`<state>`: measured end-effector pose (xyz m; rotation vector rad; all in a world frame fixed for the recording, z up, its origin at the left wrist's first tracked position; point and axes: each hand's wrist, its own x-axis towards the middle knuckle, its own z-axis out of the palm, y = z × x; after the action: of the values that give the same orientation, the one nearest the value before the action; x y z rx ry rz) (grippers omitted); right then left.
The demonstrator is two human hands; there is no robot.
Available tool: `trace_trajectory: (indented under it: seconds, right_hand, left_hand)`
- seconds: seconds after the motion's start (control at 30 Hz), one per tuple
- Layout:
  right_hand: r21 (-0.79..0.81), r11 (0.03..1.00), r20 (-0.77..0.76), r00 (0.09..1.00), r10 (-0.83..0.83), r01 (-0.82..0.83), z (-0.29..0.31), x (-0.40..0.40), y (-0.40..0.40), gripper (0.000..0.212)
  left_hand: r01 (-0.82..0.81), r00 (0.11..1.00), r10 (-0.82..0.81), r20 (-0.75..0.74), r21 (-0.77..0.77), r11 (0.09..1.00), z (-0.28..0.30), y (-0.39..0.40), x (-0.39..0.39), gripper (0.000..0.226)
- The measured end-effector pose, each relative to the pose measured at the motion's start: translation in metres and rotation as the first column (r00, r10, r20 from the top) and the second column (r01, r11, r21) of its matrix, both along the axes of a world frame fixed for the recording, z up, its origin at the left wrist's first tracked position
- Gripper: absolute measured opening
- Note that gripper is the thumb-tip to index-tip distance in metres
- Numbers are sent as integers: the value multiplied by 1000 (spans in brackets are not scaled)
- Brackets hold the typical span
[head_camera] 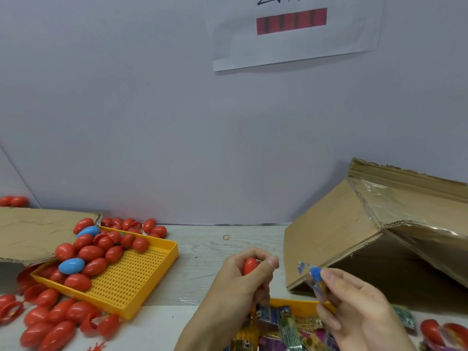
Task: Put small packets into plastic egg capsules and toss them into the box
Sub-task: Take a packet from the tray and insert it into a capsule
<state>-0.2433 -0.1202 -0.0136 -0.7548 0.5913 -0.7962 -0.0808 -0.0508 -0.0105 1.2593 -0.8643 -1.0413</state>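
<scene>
The left hand [243, 274] curls round a glossy red egg [250, 266], seemingly closed. Beside it, the right hand [354, 302] pinches a crinkled blue packet [312, 274], near the tipped cardboard box [354, 236].

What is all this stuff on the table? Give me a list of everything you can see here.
Egg capsules: many, red, heaped in the left tray and spilled on the table round it.
Blue eggs: two, in the left tray.
Left tray: one, yellow, perforated floor, table left.
Packet tray: one, yellow, bottom centre, holding mixed colourful packets.
Big box: one, brown cardboard, taped, tilted, right.
Flat cardboard: one, brown, far left.
Rubber band: one, tan, on the table centre.
Paper sheet: one, white with a red bar, on the wall.
Left hand: grips one red egg.
Right hand: pinches one blue packet.
</scene>
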Motion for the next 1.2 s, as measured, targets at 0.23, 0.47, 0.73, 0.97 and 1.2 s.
trace_trajectory:
  seconds: [0.23,0.47,0.73,0.97,1.2]
  right_hand:
    - [-54,998,-72,997,-15,11,-3,1,-2,19]
    - [-91,996,-121,993,7,-18,2,-3,-1,24]
    - [-117,993,-151,988,-44,26,3,-5,3,22]
    - [-460,881,-327,902,-282,109,4,0,15,3]
    - [-604,791,-334,870,-361,96,-2,3,18,10]
  left_hand:
    - [-48,958,-9,286,193,980,6,2,-13,19]
    - [-278,821,194,537,79,957,31,5,-27,24]
    - [-420,820,368,439,23,907,15,25,-39,28]
    - [-358,837,335,433,-29,933,1,25,-42,34]
    - [-329,808,335,485,-100,939,0,31,-39,48]
